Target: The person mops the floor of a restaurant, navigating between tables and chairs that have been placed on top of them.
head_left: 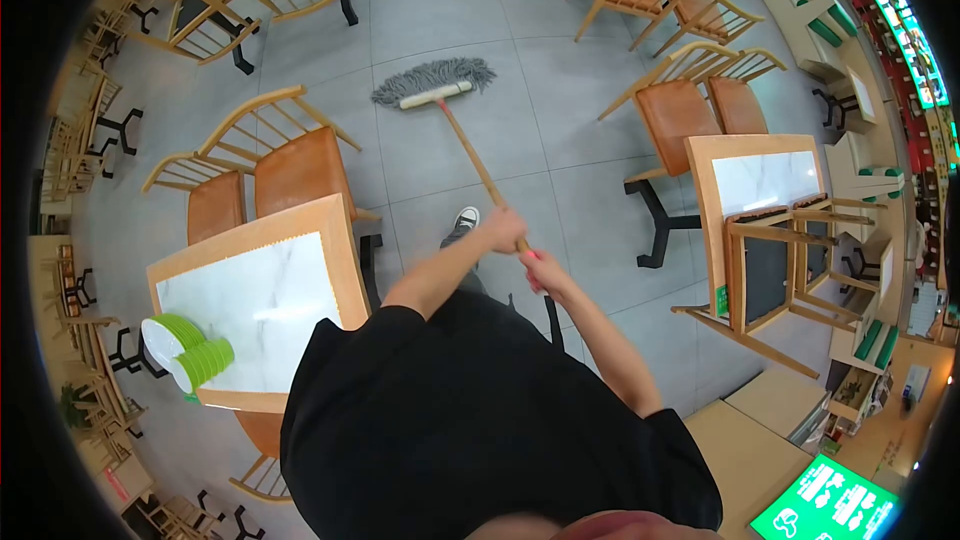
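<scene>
A flat dust mop (470, 153) with a wooden handle stretches forward over the floor from my hands. Its grey stringy head (435, 73) lies on the tiles, with a cream-coloured bar across it. My left hand (505, 230) is wrapped round the handle, farther down towards the head. Close behind it, my right hand (541, 271) grips the upper end of the same handle. One foot in a black-and-white shoe (467, 218) shows on the floor beside the handle.
At the left, a marble-topped table (270, 295) bears stacked green-and-white bowls (205, 362). Orange-seated chairs (300, 168) stand behind it. To the right, chairs (677, 120) flank another table (765, 180), with wooden chairs upended on it (765, 275). Grey floor tiles (450, 0) run between the rows.
</scene>
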{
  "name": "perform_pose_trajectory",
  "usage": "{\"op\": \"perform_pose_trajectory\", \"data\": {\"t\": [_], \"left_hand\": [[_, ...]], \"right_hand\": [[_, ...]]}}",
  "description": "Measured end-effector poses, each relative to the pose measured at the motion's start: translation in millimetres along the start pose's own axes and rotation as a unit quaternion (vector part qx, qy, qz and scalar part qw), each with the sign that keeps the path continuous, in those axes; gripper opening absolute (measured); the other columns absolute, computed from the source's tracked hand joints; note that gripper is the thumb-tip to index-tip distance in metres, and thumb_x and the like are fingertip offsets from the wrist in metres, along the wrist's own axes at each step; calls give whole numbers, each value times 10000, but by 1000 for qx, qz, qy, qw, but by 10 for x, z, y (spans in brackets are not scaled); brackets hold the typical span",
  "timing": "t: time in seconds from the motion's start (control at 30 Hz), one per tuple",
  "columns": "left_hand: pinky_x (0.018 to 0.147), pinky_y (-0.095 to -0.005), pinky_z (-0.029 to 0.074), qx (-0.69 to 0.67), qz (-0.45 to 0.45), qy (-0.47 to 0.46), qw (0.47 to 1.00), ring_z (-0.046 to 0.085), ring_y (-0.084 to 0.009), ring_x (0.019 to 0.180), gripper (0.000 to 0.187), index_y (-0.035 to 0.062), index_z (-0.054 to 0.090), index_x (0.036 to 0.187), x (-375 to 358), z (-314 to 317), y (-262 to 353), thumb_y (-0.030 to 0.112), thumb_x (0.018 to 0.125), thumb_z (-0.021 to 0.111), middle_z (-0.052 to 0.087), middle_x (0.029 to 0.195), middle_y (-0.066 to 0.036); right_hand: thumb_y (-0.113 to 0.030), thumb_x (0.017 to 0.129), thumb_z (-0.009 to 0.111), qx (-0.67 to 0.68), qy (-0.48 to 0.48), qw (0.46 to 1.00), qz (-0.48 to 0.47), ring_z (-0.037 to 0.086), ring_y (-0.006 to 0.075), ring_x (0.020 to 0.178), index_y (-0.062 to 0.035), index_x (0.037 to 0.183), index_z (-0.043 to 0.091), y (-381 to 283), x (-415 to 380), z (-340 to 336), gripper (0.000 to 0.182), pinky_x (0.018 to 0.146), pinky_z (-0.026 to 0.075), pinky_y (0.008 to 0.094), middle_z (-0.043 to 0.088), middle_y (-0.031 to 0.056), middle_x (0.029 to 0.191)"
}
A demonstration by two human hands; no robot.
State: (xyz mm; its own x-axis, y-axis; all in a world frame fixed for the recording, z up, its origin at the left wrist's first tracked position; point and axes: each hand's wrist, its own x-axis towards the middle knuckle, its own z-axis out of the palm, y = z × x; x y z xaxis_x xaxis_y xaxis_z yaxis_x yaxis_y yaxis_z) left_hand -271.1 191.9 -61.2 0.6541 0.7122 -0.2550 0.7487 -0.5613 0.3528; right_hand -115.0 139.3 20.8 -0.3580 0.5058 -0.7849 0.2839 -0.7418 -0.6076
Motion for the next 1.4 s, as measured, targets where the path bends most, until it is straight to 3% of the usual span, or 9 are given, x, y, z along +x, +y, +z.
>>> {"op": "perform_pose_trajectory", "data": {"t": [0.2,0.3,0.47,0.7,0.83,1.03,1.17,1.3,1.4], "left_hand": [[596,-441,469,-136,155,-80,975,586,-360,656,217,79,627,657,-182,514,1756,295,655,631,593,636,-163],[578,-449,455,-190,197,-117,955,577,-367,647,224,70,627,669,-313,387,2358,293,652,635,595,639,-161],[555,-450,439,-227,205,-102,947,565,-375,631,220,60,616,648,-387,222,2580,279,640,639,585,617,-161],[514,-450,415,-230,192,-24,954,549,-377,601,193,59,593,609,-328,217,2048,246,591,636,564,586,-163],[532,-436,428,-179,148,52,971,558,-364,612,185,67,590,614,-146,203,1281,241,564,628,569,600,-146],[775,-412,377,-116,-1,171,978,524,-257,831,125,109,560,668,22,81,-596,216,627,609,553,733,-48],[762,-461,398,-92,-84,226,966,494,-293,961,74,114,584,716,73,-438,-1279,183,691,580,567,880,-92],[817,-471,389,-83,-131,282,947,486,-294,981,75,108,564,706,174,-467,-1436,178,689,585,561,894,-81],[940,-545,288,-190,-103,181,959,414,-317,1177,181,94,547,819,196,-192,-1210,171,677,629,586,1054,-98]], "right_hand": [[-222,833,541,-53,124,990,41,525,158,501,-19,935,517,1155,-1584,-293,228,475,455,273,556,82,719],[-124,806,563,-279,347,859,-252,587,236,701,-5,963,524,1513,-2110,-207,200,663,484,333,572,132,813],[-26,783,547,-240,416,782,-397,591,280,827,-4,902,570,1313,-2425,-158,123,750,461,355,594,160,890],[-9,805,527,-116,361,831,-407,628,200,640,8,845,594,1034,-2039,-17,80,569,488,259,630,114,735],[-33,830,521,-105,336,881,-317,621,139,716,22,853,594,531,-1380,67,95,606,482,251,634,101,751],[-118,782,588,-262,291,814,-429,556,327,685,3,852,596,-599,296,411,140,622,428,376,586,174,728],[-91,765,574,-268,264,797,-473,540,312,687,-15,825,592,-1187,1012,557,99,629,416,390,578,152,728],[-106,765,572,-268,211,814,-470,523,317,742,-8,779,560,-1353,954,575,99,654,412,400,565,150,781],[-107,764,582,-256,191,822,-472,526,312,735,-6,791,565,-1039,701,397,106,656,416,395,563,153,772]]}}
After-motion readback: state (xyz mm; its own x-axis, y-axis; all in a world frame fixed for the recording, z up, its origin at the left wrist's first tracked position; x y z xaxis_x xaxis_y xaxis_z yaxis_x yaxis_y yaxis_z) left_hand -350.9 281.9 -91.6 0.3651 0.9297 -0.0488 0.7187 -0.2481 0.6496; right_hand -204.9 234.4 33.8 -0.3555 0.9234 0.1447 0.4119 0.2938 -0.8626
